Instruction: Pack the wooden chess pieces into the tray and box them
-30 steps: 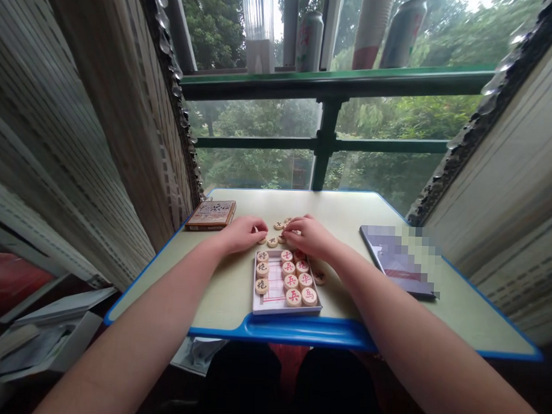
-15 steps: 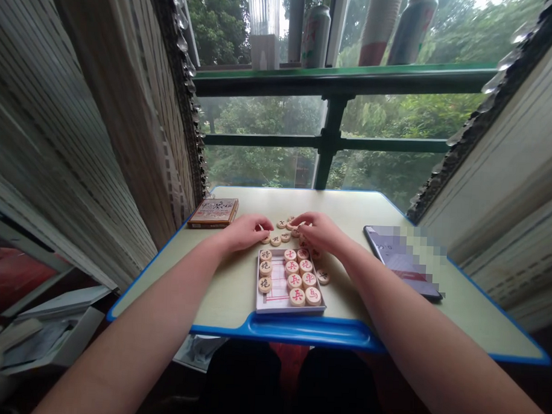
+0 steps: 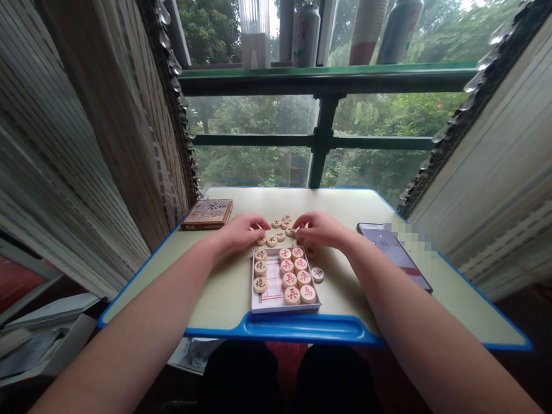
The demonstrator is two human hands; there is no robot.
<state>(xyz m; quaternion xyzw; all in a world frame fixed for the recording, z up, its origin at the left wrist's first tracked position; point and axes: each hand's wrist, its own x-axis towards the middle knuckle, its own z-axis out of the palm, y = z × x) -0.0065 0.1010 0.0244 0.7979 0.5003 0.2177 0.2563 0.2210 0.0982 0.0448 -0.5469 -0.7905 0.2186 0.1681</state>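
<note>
My right hand (image 3: 318, 228) has slid rightward, so more loose pieces (image 3: 280, 236) show between it and my left hand (image 3: 242, 231); both are half curled, whether gripping any I cannot tell, the right hiding some; the tray (image 3: 272, 287) lies nearer me, a phone (image 3: 385, 248) rightward, a box (image 3: 207, 213) leftward

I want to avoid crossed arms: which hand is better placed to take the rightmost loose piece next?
Probably the right hand: it is nearer the rightmost loose piece, beside the tray. The left hand is near the tray's far left corner.
</note>
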